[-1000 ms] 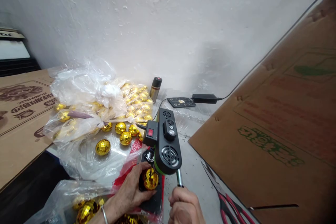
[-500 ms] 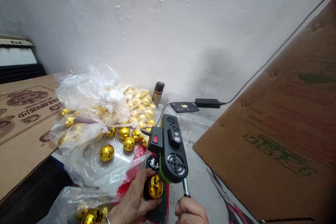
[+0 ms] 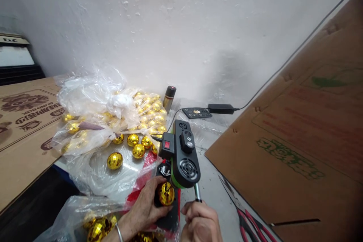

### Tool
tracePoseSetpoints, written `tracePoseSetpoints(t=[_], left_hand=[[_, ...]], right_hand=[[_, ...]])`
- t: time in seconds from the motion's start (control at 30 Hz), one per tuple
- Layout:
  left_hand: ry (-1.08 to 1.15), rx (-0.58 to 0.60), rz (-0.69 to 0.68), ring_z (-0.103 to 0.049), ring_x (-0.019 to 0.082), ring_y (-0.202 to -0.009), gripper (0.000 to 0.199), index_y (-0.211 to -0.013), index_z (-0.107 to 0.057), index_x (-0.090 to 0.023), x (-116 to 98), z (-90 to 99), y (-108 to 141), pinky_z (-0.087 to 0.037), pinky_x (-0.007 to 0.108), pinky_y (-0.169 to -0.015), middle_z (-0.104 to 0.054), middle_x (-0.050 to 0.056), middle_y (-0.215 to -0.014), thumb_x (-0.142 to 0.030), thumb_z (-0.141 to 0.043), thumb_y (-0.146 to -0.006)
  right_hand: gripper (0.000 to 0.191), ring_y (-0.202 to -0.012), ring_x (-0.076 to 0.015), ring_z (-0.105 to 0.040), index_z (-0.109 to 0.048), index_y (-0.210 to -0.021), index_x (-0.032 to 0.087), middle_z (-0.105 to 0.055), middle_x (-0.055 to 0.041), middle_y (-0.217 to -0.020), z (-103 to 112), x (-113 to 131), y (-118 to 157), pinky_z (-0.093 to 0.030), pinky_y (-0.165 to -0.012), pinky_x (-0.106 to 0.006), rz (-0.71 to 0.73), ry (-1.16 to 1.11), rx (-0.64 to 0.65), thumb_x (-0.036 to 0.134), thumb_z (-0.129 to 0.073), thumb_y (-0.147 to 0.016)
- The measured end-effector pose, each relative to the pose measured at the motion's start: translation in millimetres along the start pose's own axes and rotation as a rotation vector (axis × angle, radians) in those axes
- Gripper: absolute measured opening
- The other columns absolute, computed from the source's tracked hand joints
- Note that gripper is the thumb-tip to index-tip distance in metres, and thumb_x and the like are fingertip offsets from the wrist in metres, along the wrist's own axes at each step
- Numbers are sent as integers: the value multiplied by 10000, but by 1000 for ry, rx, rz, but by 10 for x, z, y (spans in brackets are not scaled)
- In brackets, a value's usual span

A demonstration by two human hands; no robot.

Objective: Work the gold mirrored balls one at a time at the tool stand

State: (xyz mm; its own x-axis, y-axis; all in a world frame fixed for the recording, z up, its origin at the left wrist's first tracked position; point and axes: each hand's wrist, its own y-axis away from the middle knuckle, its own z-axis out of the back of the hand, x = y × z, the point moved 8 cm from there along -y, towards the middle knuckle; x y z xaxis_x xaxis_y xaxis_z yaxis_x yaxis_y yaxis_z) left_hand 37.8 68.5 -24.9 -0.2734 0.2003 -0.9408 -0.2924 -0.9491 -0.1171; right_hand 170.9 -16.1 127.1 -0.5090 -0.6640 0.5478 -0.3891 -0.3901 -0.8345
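My left hand (image 3: 144, 206) is closed on a gold mirrored ball (image 3: 166, 194), fingers and thumb at its left side. It holds the ball upright on the black base (image 3: 169, 221) of a small machine (image 3: 185, 151), which resembles a bench drill. Something thin and dark meets the ball's top; I cannot tell whether it goes in. Wrapped round the end of the machine's metal lever (image 3: 197, 192) is my right hand (image 3: 202, 221). A red switch (image 3: 166, 144) sits on the machine's left side.
Several gold balls (image 3: 115, 160) lie left of the machine, before clear plastic bags (image 3: 93, 98) holding more. An open bag (image 3: 76, 215) sits front left. Red-handled pliers (image 3: 249, 221) lie beside the right carton (image 3: 297, 132). Behind are a spray can (image 3: 169, 98) and power adapter (image 3: 221, 109).
The view has shifted slightly, bringing more of the red-handled pliers into sight. Both hands keep their places on the ball and the lever.
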Motion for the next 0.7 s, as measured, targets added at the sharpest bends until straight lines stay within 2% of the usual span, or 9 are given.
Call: tracePoseSetpoints(t=[0.07, 0.2, 0.5, 0.6, 0.7], left_hand=[[-5, -11, -13, -701, 345, -1240, 639, -1356, -596, -235, -50, 35, -3, -562, 519, -1099, -727, 121, -1348, -212, -840, -765], [-25, -10, -57, -711, 334, -1217, 591, -1347, -591, -226, -160, 97, -20, -571, 516, -1082, -732, 120, -1322, -268, -844, -814], [-36, -6, -108, -714, 347, -1204, 560, -1321, -570, -209, -218, 130, -60, -576, 542, -1060, -729, 138, -1313, -314, -842, -844], [-52, -15, -118, -725, 348, -1186, 562, -1310, -579, -213, -236, 140, -79, -591, 534, -1042, -741, 129, -1290, -315, -855, -831], [-57, -16, -131, -737, 342, -1169, 569, -1320, -579, -212, -276, 151, -94, -606, 526, -1032, -749, 126, -1270, -310, -853, -830]], right_hand=[[396, -599, -119, -479, -484, -706, 241, -497, 41, -712, -13, 40, -29, -476, -707, -301, 25, -26, -54, 188, -430, -1094], [331, -622, -153, -495, -522, -766, 248, -513, 13, -756, -72, 37, -70, -449, -597, -332, -30, -96, 7, 176, -423, -1074], [361, -670, -130, -597, -525, -766, 232, -575, 23, -783, -57, -49, 60, -510, -660, -315, 85, -17, 109, 250, -428, -1112], [388, -657, -113, -566, -489, -736, 224, -561, 26, -754, -52, 53, -85, -473, -626, -284, 77, -5, 116, 245, -428, -1118], [384, -644, -103, -537, -479, -722, 218, -526, 33, -709, -70, 229, -388, -408, -592, -266, 1, 13, 131, 180, -457, -1103]])
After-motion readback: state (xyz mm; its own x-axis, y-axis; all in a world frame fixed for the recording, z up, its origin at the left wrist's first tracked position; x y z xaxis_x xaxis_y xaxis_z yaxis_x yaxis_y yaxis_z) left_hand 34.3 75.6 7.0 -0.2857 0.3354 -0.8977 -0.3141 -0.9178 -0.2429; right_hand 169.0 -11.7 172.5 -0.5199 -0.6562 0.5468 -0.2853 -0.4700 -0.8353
